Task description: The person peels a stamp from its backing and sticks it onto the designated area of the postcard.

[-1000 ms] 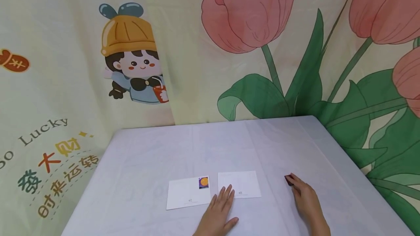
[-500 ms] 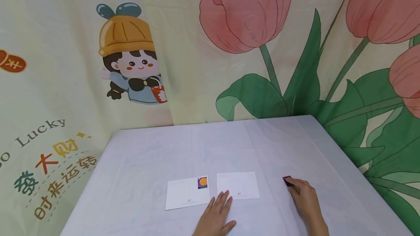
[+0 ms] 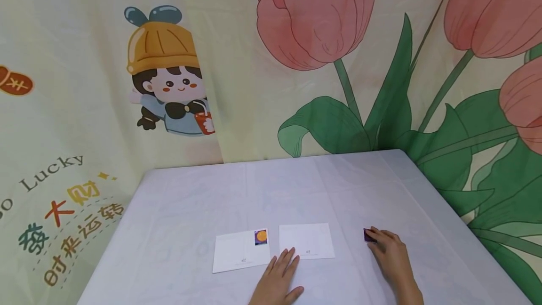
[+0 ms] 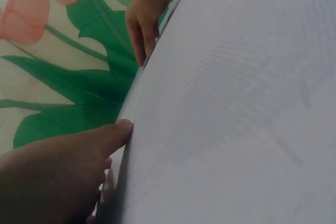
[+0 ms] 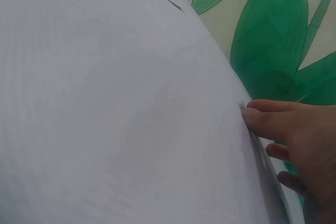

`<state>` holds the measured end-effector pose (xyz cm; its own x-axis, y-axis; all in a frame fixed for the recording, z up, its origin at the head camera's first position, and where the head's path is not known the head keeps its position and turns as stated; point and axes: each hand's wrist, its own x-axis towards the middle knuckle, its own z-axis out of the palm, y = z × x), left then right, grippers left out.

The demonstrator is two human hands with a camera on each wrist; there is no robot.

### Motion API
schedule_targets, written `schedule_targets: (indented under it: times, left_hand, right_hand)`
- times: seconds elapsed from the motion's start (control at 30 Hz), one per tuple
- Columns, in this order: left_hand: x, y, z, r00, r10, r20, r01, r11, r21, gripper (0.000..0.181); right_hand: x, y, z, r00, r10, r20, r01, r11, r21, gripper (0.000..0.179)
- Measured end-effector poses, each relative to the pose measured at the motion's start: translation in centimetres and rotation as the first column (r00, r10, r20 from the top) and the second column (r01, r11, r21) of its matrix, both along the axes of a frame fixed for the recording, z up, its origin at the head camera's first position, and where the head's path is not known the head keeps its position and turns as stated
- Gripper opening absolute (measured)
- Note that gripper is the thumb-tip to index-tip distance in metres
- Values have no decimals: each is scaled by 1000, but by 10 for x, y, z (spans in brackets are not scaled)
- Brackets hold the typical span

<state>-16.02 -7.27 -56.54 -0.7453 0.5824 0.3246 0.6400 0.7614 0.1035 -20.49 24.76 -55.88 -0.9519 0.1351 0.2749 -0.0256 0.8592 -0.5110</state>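
Observation:
In the head view my right hand (image 3: 391, 255) pinches a small dark purple stamp (image 3: 369, 235) between thumb and fingertips, low over the right part of the table. The right wrist view shows the thumb and index finger meeting at the tips; the stamp is barely visible there. My left hand (image 3: 277, 276) lies palm down with straight fingers, its fingertips at the lower left corner of a plain white card (image 3: 306, 239). Left of it lies another white card (image 3: 237, 253), bearing an orange-and-purple stamp (image 3: 260, 236) in its upper right corner. Both cards have small print at the bottom.
A white cloth covers the table (image 3: 203, 201). Behind it hangs a curtain (image 3: 245, 84) printed with tulips, a cartoon child and lettering. Bare cloth separates the right card from my right hand.
My right hand shifts slightly, and more of the dark stamp shows beyond its fingertips. The left hand has slid back a little on the right card's corner. The head view drifts slightly.

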Motion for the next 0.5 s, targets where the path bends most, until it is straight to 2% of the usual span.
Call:
schedule_targets:
  times: [0.13,0.37,0.5]
  left_hand:
    - [1,0,1,1000,-4,1,4,1000,4,61]
    - [2,-1,3,997,2,83,-2,1000,1,63]
    - [3,-1,4,996,-1,95,0,1000,8,63]
  right_hand:
    - [1,1,0,999,22,-23,-22,1000,-20,32]
    - [2,0,2,1000,-1,-24,0,1000,-24,29]
    - [2,0,1,1000,-8,-29,6,998,-55,29]
